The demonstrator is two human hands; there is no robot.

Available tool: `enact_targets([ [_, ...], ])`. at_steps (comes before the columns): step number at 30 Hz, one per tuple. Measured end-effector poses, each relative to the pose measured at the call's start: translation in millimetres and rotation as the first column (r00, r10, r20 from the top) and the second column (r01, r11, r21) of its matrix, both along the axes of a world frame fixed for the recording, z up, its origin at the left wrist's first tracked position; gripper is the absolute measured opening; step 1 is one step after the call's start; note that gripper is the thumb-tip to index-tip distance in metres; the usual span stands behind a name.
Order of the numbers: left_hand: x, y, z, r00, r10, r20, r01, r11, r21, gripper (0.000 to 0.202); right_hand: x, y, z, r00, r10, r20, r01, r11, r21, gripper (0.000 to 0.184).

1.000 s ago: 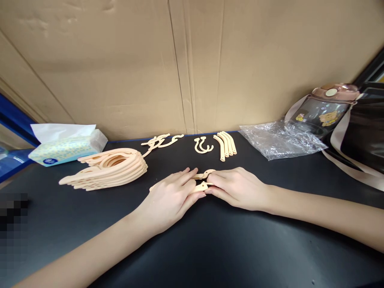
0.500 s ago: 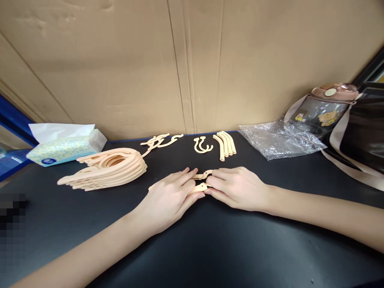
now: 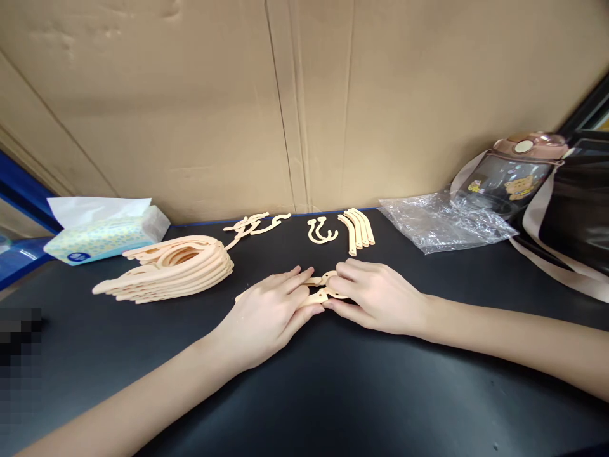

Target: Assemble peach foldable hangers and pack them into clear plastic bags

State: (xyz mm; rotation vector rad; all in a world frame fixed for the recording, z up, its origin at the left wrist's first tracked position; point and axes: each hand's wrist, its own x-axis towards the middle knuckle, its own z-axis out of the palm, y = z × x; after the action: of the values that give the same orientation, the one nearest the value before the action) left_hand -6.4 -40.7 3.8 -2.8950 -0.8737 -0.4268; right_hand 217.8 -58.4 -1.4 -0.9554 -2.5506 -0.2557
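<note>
Near the middle of the black table lie cream plastic hanger parts [image 3: 320, 296], partly under both hands. My left hand [image 3: 272, 312] is closed over two straight arm pieces; one end shows past its fingertips and a bit sticks out on its far-left side. My right hand [image 3: 373, 298] grips the curved middle part [image 3: 329, 277] where it meets the arms, fingers bent and thumb near the left thumb. How the joint sits is hidden by the fingers. Beyond them are loose hooks [image 3: 320, 236] and several curved arm pieces [image 3: 358, 230] side by side.
A stack of cream folded hangers [image 3: 176, 270] stands at left, in front of a tissue pack [image 3: 107, 235]. More loose hooks [image 3: 252, 225] lie behind. Crumpled clear plastic [image 3: 442, 222] and a strapped bottle [image 3: 516, 174] stand at right. A cardboard wall [image 3: 214, 114] closes the back.
My right hand's fingers have lifted and shifted slightly, so more of the curved middle part shows. The near arm's end now sits closer against it. My left hand stays in place.
</note>
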Motion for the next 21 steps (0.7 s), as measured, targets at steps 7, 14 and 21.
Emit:
enact_targets([
  [7,0.0,0.0,-0.6,1.000,0.003,-0.014,-0.003,1.000,0.002,0.048,0.2,1.2,-1.1,1.000,-0.009,-0.015,0.008,0.998,-0.067,0.032],
  [14,0.1,-1.1,-1.0,1.000,-0.019,-0.009,0.019,0.998,0.062,0.051,1.0,1.9,0.6,1.000,0.014,0.019,-0.012,0.993,-0.119,0.029],
  [21,0.1,-0.6,-3.6,0.999,-0.039,0.016,0.038,0.995,0.091,0.049,0.7,2.1,1.4,0.998,0.037,0.059,-0.030,0.992,-0.123,0.028],
])
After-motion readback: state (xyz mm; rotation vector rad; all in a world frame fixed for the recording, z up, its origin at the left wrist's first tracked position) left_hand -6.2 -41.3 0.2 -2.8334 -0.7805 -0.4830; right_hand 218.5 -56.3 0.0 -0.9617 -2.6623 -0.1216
